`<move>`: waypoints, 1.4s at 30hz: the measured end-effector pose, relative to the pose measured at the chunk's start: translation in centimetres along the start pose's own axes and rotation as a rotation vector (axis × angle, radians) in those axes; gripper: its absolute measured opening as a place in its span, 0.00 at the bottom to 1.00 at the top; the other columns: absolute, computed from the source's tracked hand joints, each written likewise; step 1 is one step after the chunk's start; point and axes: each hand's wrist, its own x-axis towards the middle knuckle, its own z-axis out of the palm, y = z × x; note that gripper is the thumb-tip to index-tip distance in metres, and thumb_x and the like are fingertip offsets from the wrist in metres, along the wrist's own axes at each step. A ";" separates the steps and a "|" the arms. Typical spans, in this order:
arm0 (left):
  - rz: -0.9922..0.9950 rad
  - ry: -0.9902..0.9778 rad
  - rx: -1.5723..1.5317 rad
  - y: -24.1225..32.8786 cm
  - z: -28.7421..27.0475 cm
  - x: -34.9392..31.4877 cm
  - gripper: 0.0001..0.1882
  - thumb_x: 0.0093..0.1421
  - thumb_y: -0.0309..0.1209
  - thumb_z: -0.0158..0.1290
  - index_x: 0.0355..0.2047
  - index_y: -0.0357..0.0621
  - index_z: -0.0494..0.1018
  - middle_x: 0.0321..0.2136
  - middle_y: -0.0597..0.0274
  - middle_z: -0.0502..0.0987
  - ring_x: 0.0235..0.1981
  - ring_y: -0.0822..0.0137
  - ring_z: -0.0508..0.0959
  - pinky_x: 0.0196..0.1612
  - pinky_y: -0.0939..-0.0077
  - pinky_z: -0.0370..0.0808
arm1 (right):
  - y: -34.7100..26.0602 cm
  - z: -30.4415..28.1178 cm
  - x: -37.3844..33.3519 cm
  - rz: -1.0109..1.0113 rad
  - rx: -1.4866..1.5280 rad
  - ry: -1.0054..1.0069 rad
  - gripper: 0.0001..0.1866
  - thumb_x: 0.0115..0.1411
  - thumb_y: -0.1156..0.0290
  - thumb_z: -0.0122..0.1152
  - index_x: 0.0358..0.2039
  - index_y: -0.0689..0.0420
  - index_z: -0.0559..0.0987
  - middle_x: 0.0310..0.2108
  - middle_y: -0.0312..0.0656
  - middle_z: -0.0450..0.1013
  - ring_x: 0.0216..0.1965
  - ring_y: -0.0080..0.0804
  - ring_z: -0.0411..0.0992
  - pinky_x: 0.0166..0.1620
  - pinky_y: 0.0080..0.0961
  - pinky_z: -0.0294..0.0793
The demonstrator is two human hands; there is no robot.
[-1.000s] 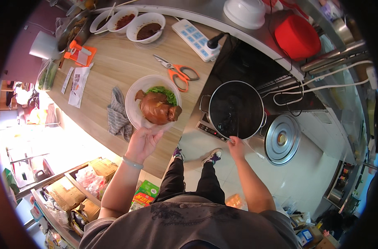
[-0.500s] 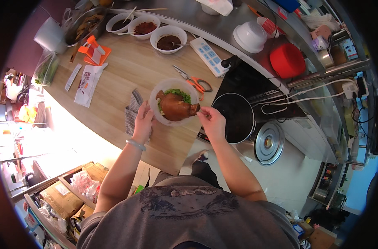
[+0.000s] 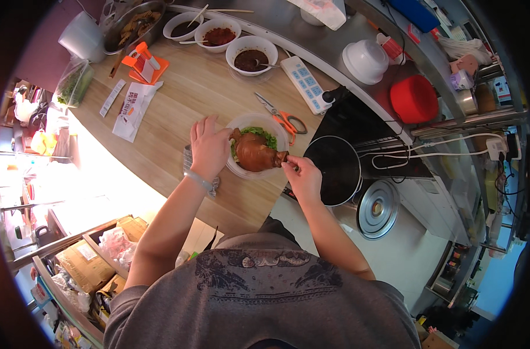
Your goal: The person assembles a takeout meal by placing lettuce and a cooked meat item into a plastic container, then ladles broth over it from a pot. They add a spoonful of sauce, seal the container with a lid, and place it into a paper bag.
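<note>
Head view: meat (image 3: 254,153) on greens (image 3: 269,137) in bowl (image 3: 283,132), on counter (image 3: 233,203). Right hand (image 3: 303,175) pinches its narrow end, as before. Left hand (image 3: 210,149), fingers spread, just shifted from bowl's side to meat's wide end, contact unclear from here; meat probably steadier now.

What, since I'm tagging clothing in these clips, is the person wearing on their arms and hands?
The left hand and right hand are ungloved. A pale, smooth bangle circles the left wrist; none shows on the right. Short grey sleeves leave the forearms bare and match the shirt, which has a darker print across it.
</note>
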 end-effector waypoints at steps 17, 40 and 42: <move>-0.071 -0.408 0.284 3.3 0.1 3.7 0.15 0.56 0.33 0.51 0.42 0.59 0.81 0.68 0.45 0.45 0.69 0.45 0.38 0.67 0.42 0.33 | -0.8 -1.7 0.8 -0.144 -0.182 -0.109 0.15 0.53 0.67 0.64 0.40 0.59 0.81 0.29 0.41 0.76 0.25 0.39 0.74 0.30 0.32 0.73; -0.140 -0.501 -0.337 -0.6 3.6 3.4 0.21 0.53 0.21 0.49 0.49 0.47 0.73 0.61 0.33 0.51 0.60 0.39 0.61 0.58 0.63 0.68 | -0.7 -0.8 1.4 -0.230 -0.281 -0.155 0.13 0.55 0.63 0.60 0.39 0.53 0.79 0.25 0.39 0.72 0.25 0.42 0.74 0.27 0.37 0.73; -0.098 -0.466 -0.360 -0.9 3.8 3.0 0.22 0.53 0.23 0.51 0.50 0.47 0.72 0.62 0.34 0.50 0.60 0.39 0.62 0.58 0.63 0.68 | -0.8 -0.5 1.6 -0.271 -0.314 -0.160 0.13 0.55 0.63 0.59 0.39 0.54 0.79 0.25 0.39 0.72 0.25 0.42 0.74 0.27 0.37 0.73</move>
